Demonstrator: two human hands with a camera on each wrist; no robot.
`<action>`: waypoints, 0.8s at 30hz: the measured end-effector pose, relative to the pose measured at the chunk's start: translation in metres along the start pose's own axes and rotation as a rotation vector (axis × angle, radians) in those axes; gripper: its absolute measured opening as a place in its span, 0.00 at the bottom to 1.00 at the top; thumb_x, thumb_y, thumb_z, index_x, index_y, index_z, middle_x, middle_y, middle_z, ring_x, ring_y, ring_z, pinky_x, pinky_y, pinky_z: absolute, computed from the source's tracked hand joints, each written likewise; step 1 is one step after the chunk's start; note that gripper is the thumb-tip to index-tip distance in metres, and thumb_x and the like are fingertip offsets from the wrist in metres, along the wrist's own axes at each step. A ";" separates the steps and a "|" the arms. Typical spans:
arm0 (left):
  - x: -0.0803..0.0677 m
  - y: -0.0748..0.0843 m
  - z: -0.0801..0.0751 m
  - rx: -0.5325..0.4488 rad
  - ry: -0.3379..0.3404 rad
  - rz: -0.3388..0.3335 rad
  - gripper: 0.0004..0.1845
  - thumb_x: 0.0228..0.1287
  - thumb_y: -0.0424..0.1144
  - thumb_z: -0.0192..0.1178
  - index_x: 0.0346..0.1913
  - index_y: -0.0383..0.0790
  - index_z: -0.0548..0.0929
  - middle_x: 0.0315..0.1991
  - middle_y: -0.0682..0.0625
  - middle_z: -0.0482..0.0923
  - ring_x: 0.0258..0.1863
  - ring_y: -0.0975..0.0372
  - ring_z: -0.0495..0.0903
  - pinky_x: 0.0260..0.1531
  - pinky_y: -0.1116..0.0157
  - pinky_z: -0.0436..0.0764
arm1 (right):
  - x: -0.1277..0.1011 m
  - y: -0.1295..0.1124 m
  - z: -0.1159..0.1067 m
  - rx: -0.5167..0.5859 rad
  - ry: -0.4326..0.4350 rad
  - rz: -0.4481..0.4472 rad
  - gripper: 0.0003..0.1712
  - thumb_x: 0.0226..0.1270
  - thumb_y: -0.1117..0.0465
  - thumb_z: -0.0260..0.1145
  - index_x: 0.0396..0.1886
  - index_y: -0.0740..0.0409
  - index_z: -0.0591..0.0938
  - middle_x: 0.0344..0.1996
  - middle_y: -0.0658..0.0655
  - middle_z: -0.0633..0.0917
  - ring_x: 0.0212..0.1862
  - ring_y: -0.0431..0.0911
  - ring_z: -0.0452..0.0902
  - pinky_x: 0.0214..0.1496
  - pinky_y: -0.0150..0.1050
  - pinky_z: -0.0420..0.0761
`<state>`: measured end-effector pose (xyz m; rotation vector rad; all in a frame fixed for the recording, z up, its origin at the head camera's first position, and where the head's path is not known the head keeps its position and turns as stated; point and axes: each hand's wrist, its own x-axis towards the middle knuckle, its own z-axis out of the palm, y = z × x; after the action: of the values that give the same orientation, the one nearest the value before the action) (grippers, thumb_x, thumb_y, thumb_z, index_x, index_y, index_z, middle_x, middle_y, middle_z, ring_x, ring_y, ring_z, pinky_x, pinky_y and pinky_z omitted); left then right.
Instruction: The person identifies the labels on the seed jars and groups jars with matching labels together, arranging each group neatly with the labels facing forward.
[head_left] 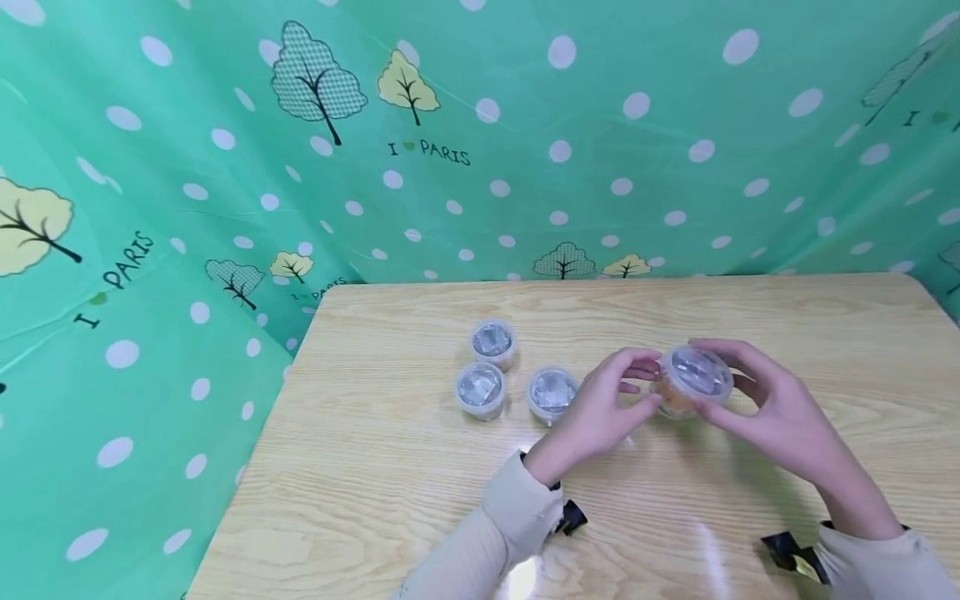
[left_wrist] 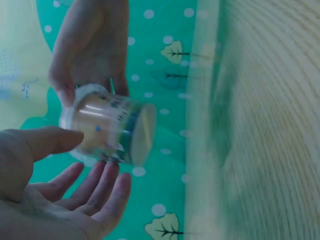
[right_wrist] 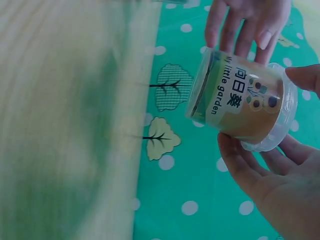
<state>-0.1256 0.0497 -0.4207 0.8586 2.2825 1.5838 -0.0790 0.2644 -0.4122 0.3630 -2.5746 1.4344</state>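
Clear plastic cup: lidded, orange-brown label printed "little garden"; lifted just above the table between both hands.
Grip, right hand: fingers curled round the cup's lid rim and side, thumb on the near side.
Grip, left hand: thumb and fingertips touch the cup's left side; the other fingers lie loosely spread.
Cup axis: short, lid to base; lid faces up toward the head camera, base toward the table.
Count, left of the grip: three similar lidded cups, standing upright in a cluster.
Wooden table: beneath the grip.
Backdrop: beyond the grip; green, white dots, trees.
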 end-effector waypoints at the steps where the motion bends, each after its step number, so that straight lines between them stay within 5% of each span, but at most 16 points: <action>1: 0.000 0.000 -0.001 -0.012 -0.004 0.005 0.29 0.66 0.31 0.63 0.68 0.38 0.68 0.59 0.48 0.77 0.57 0.68 0.76 0.55 0.78 0.76 | 0.000 -0.003 -0.001 0.008 -0.003 -0.010 0.39 0.55 0.74 0.74 0.67 0.56 0.73 0.59 0.42 0.76 0.60 0.28 0.69 0.57 0.12 0.69; 16: -0.006 -0.002 -0.008 -0.101 -0.048 0.088 0.40 0.60 0.29 0.68 0.73 0.40 0.61 0.65 0.44 0.73 0.64 0.65 0.73 0.64 0.74 0.72 | 0.007 -0.021 0.000 0.101 -0.081 -0.153 0.45 0.53 0.81 0.70 0.71 0.61 0.66 0.65 0.49 0.75 0.63 0.33 0.71 0.61 0.17 0.70; 24: -0.008 0.005 -0.010 -0.189 0.060 0.048 0.39 0.56 0.30 0.72 0.69 0.43 0.66 0.60 0.46 0.77 0.59 0.67 0.76 0.60 0.73 0.77 | 0.011 -0.026 0.001 0.162 -0.089 -0.165 0.39 0.61 0.82 0.63 0.71 0.64 0.65 0.66 0.55 0.72 0.64 0.36 0.70 0.63 0.18 0.70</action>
<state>-0.1223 0.0384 -0.4132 0.8341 2.1226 1.8343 -0.0823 0.2487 -0.3886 0.6600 -2.4340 1.6038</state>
